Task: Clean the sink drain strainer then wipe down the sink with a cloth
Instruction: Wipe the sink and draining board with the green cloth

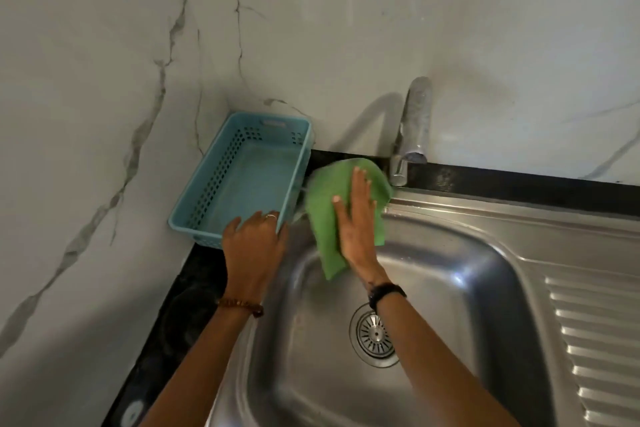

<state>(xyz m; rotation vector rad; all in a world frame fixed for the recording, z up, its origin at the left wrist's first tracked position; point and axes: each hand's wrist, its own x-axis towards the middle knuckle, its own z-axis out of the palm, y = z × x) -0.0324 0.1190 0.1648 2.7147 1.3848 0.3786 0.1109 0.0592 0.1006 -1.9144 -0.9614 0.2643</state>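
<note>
A green cloth (323,210) lies over the back left rim of the steel sink (450,253), one corner hanging into the basin. My right hand (356,218) presses flat on the cloth, fingers stretched toward the wall. My left hand (254,236) grips the near right corner of a light blue plastic basket (242,173) that stands on the counter left of the sink. The round metal drain strainer (375,336) sits in the drain hole at the basin's bottom, partly hidden by my right forearm.
A chrome tap (414,125) rises from the dark counter strip just right of the cloth. A ribbed draining board (595,340) runs along the sink's right side. Marble-patterned walls (104,80) close off the back and left. Black countertop (180,305) shows at the left.
</note>
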